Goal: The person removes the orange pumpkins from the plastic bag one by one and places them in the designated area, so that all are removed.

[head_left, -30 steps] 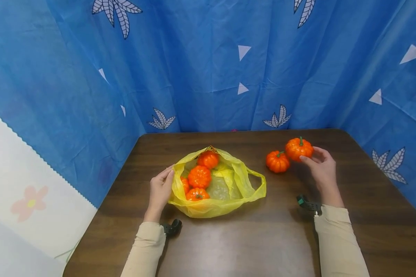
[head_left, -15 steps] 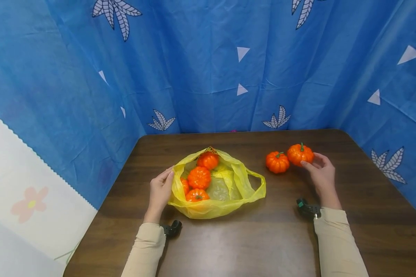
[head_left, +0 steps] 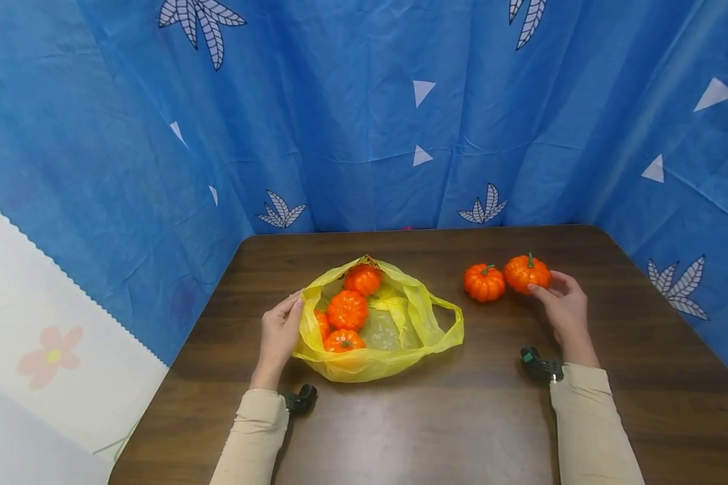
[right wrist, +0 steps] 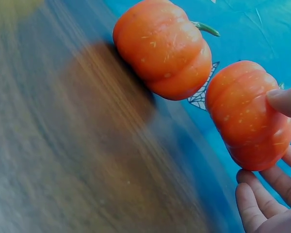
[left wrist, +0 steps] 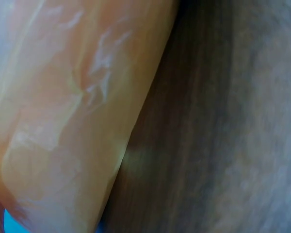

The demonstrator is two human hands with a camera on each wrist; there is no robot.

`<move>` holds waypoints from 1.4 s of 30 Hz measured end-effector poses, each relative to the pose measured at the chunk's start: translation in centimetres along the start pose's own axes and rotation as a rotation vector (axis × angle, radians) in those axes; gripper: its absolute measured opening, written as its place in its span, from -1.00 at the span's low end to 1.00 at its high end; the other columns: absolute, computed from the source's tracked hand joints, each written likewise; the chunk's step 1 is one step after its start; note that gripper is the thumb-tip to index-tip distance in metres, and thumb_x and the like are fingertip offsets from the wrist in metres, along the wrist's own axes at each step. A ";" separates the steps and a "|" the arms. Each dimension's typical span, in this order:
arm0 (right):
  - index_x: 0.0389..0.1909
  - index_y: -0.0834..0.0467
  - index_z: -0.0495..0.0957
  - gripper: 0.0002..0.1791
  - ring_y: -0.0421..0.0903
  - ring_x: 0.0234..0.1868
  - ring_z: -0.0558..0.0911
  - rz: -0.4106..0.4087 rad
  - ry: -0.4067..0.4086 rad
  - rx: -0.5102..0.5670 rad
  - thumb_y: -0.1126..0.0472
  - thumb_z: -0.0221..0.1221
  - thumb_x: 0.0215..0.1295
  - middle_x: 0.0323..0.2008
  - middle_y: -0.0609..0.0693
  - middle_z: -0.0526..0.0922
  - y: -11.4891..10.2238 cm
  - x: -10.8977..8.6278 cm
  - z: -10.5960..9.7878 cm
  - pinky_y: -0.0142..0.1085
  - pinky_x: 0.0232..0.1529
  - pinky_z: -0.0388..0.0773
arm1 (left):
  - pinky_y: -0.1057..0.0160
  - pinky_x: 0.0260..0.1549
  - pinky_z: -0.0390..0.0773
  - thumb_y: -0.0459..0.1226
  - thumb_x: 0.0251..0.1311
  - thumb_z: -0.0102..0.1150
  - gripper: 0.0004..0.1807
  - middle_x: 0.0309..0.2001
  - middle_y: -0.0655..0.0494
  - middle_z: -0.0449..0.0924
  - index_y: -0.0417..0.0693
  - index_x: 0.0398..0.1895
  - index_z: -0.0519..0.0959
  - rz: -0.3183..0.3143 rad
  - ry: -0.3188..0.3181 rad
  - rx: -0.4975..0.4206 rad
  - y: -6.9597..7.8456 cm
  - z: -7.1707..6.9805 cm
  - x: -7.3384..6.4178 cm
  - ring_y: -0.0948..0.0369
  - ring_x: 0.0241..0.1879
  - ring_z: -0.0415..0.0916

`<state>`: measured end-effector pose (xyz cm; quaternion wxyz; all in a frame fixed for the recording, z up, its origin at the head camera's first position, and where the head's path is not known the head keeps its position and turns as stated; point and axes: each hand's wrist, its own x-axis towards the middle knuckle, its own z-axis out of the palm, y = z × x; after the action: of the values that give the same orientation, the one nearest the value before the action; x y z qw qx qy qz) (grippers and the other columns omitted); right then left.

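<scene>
Yellow bag [head_left: 370, 367] and held pumpkin [head_left: 527, 271] were secured, one per hand.
The bag's left rim was pinched between thumb and fingers of the left hand [head_left: 279, 331]; the visible pumpkins inside [head_left: 347, 310] lay toward that grip. The right hand [head_left: 567, 306] was parted only to the held pumpkin's bulk, thumb and fingers on its right side; the fruit projected left of the fingertips, stem up. A loose pumpkin [head_left: 484, 282] sat just beside it, farther left.

The bag [head_left: 376, 367] on the table [head_left: 425, 431] holds four pumpkins [head_left: 347, 310]; two other pumpkins [head_left: 484, 283] are to its right.
</scene>
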<state>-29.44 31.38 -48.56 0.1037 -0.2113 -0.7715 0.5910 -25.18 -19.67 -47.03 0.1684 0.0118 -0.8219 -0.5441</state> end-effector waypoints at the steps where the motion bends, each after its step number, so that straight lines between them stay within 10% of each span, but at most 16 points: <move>1: 0.55 0.08 0.10 -0.18 0.16 0.46 0.26 0.001 -0.004 -0.002 -0.05 0.20 0.38 0.54 0.17 0.14 0.0 0.0 0.0 0.03 0.48 0.31 | 0.01 0.37 0.39 -0.16 0.48 0.06 -0.63 0.28 -0.02 0.57 -0.13 0.20 0.61 -0.005 -0.003 -0.001 0.0 0.0 0.0 0.03 0.40 0.39; 42: 0.54 0.25 0.04 -0.12 0.31 0.45 0.29 -0.049 -0.070 -0.156 -0.07 0.20 0.39 0.53 0.31 0.12 1.0 0.1 -0.2 0.18 0.42 0.32 | 0.04 0.39 0.37 -0.17 0.47 0.07 -0.64 0.26 -0.02 0.59 -0.15 0.18 0.63 -0.017 0.000 -0.022 -0.1 0.0 0.1 0.05 0.40 0.40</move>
<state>-29.24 31.76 -49.48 0.0744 -0.1793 -0.8232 0.5335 -25.29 -19.70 -47.06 0.1636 0.0170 -0.8159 -0.5543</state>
